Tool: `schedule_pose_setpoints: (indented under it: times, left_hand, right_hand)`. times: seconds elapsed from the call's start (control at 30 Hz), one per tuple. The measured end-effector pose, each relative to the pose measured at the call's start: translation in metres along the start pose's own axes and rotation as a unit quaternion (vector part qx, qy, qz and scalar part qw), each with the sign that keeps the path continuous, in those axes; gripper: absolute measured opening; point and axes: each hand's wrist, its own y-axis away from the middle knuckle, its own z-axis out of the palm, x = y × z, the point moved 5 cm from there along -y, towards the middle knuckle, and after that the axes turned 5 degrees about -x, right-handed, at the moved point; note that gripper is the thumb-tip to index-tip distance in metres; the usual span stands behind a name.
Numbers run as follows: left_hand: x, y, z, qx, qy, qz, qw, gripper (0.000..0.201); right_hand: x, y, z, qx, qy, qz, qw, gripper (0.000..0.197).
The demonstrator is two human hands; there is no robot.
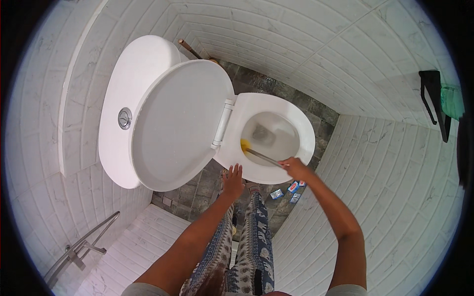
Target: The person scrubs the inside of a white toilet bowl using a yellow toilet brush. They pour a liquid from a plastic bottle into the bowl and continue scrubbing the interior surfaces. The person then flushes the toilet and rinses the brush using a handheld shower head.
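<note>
My right hand is closed round the thin handle of a toilet brush. Its yellow head rests against the left inner wall of the toilet bowl, above the water. My left hand holds nothing; its fingers are stretched out beside the near left edge of the white toilet rim. Whether the fingertips touch the rim I cannot tell. The raised toilet lid leans back against the white cistern, which has a round metal flush button on top.
Several small blue, white and red packets lie on the dark tiled floor near the right wall. A brown-handled tool stands behind the toilet. A metal rail is at the lower left, a black bracket with something green at the right.
</note>
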Motion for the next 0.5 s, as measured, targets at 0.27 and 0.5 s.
schedule_pose_setpoints:
  times: [0.27, 0.5]
  left_hand:
    - [-0.012, 0.002, 0.002, -0.042, -0.080, -0.023, 0.996, 0.073]
    - [0.006, -0.007, 0.011, -0.021, -0.123, 0.044, 0.991, 0.062]
  right_hand:
    - [-0.017, -0.011, -0.008, 0.085, 0.228, 0.182, 0.953, 0.021]
    - [0.069, -0.135, 0.065, 0.246, 0.064, 0.166, 0.953, 0.012]
